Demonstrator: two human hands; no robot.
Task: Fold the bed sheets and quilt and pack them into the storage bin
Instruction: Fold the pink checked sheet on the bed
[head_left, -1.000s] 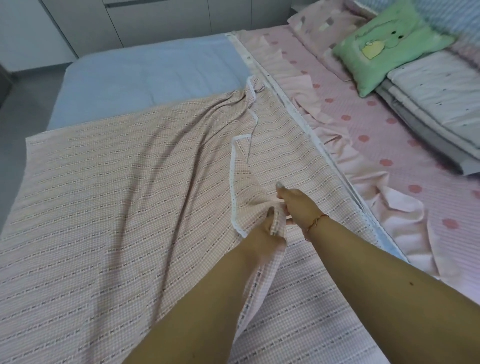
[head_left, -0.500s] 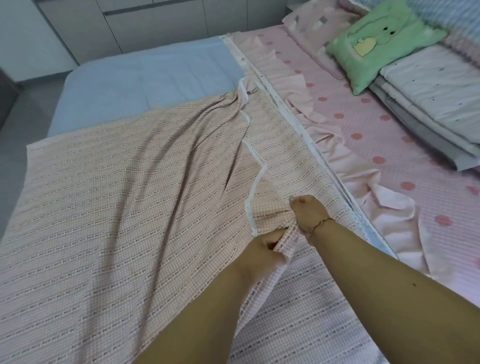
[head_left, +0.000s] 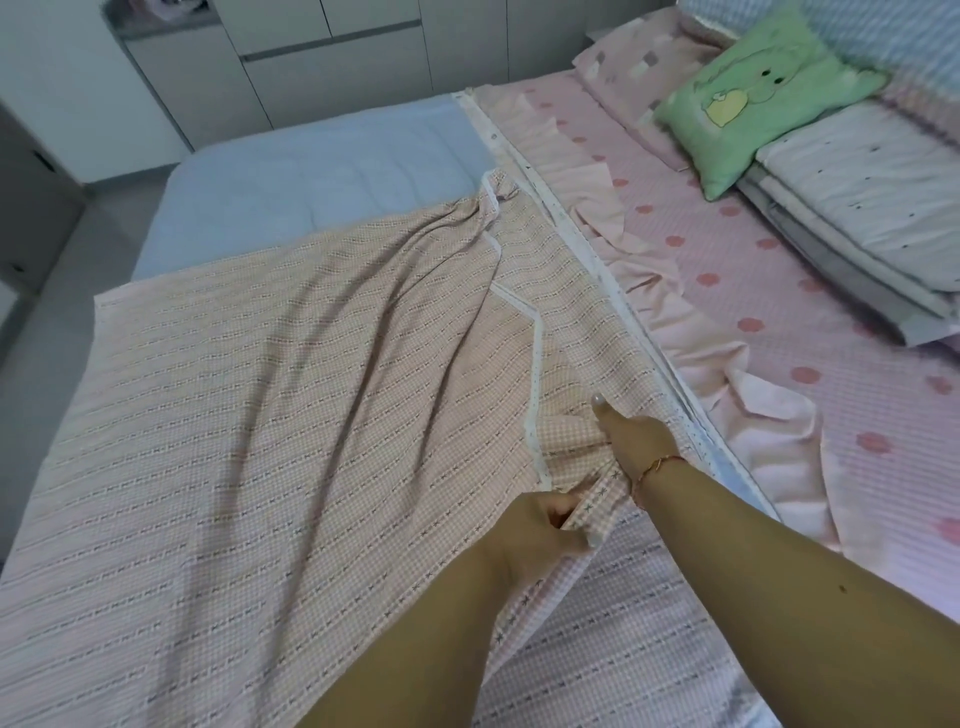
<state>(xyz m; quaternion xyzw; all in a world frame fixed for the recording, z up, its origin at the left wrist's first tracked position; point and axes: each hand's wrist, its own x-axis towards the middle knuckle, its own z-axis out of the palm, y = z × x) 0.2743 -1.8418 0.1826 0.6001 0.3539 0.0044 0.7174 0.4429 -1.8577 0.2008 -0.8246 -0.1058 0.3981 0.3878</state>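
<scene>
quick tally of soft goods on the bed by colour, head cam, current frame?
Peach checked sheet, gripped by left hand and right hand: 1
Blue pad: 1
Pink dotted sheet: 1
Pink patchwork pillow: 1
Green cushion: 1
White-and-grey folded bedding stack: 1
Total: 6

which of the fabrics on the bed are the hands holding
The peach checked sheet with the white trim: both the left hand and the right hand grip its bunched edge. The pink dotted sheet lies untouched.
</scene>
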